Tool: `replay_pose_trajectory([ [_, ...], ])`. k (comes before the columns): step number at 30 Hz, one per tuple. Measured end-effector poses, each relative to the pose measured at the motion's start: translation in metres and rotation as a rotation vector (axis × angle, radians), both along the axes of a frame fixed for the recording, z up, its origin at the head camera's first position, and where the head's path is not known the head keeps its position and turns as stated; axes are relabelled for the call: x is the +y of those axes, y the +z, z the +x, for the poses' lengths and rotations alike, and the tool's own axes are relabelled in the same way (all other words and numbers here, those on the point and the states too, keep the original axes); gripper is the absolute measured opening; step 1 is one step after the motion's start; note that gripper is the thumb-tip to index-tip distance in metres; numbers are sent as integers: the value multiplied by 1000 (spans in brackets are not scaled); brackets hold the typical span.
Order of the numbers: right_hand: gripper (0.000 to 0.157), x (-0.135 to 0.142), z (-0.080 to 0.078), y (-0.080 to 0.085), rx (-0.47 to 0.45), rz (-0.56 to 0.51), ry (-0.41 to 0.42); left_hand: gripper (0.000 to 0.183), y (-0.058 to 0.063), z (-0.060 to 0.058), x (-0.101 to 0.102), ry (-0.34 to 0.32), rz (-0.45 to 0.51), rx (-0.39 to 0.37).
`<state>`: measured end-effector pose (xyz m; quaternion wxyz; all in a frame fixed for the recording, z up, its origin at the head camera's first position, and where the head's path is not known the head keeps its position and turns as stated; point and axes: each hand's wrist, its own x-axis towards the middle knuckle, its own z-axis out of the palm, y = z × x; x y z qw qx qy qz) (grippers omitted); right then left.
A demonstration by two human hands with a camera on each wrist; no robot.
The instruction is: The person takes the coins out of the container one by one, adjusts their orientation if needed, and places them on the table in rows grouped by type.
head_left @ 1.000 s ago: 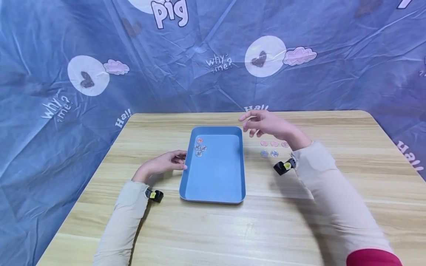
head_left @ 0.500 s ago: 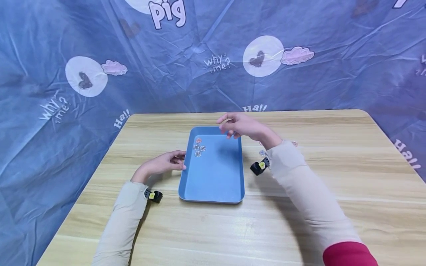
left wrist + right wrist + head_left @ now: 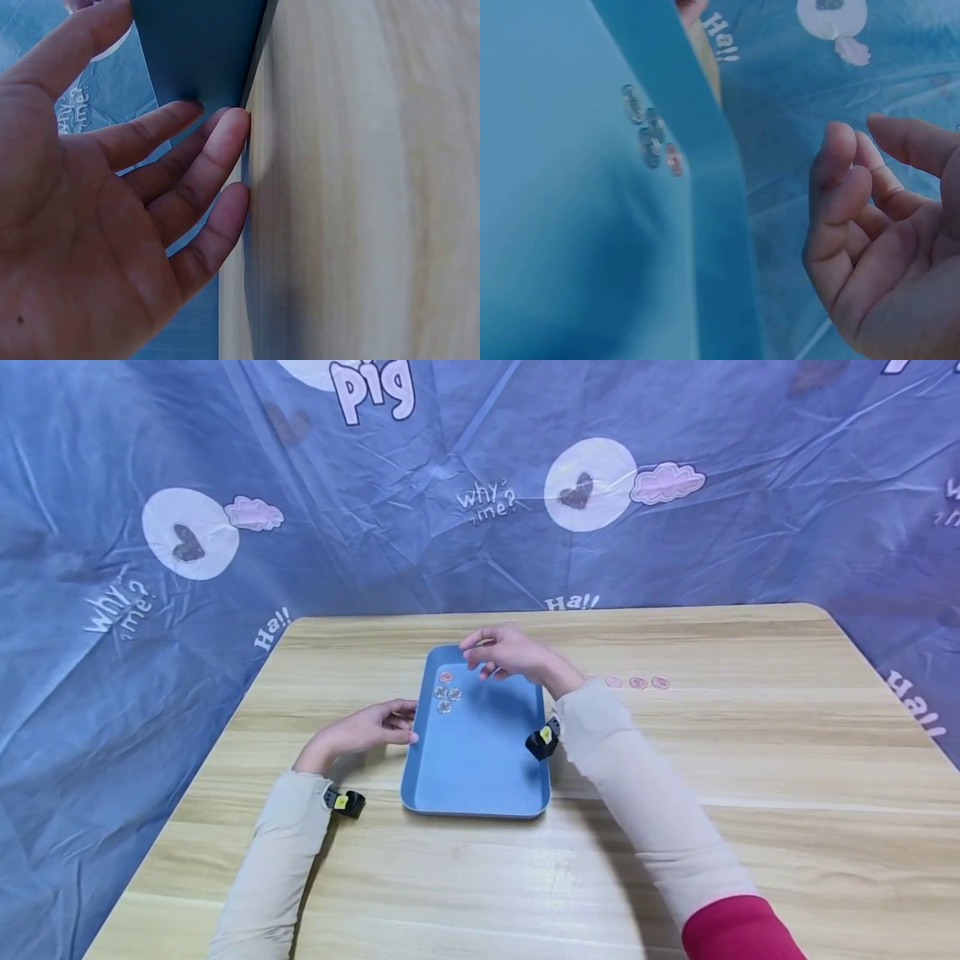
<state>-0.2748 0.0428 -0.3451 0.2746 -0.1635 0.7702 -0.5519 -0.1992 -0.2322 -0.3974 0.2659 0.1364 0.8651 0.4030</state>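
Note:
A blue rectangular tray (image 3: 480, 810) lies on the table with several small coin-like discs (image 3: 444, 706), silver and one pinkish, at its far left. My left hand (image 3: 367, 728) is at the tray's left side, and its fingertips touch the outer wall. In the left wrist view its fingers are spread and loosely bent. My right hand (image 3: 506, 653) hovers over the tray's far right part, fingers loosely bent. In the right wrist view, the thumb (image 3: 909, 140) stands slightly apart from the fingers, with nothing seen between them.
Several pinkish discs (image 3: 637, 682) lie in a row on the wooden table (image 3: 750, 760), right of the tray, partly behind the right sleeve (image 3: 637, 777). A printed blue cloth (image 3: 420, 527) hangs behind the table's far edge.
My right hand has moved left from beyond the tray's right rim to over the tray, uncovering more pinkish discs and covering the silver ones on the table. The left hand stays.

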Motion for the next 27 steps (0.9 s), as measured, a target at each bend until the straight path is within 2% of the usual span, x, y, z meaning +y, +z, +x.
replay_pose_trajectory([
  [9, 39, -20, 3, -19, -29, -44, -49, 72, 2, 0, 0, -12, 13, -2],
  [16, 39, -29, 2, -32, -32, -59, -79, 72, 2, -2, 1, -19, 1, 3],
  [27, 35, -39, 4, -55, -71, -47, -189, 72, 1, -1, -1, -36, 13, 5],
])
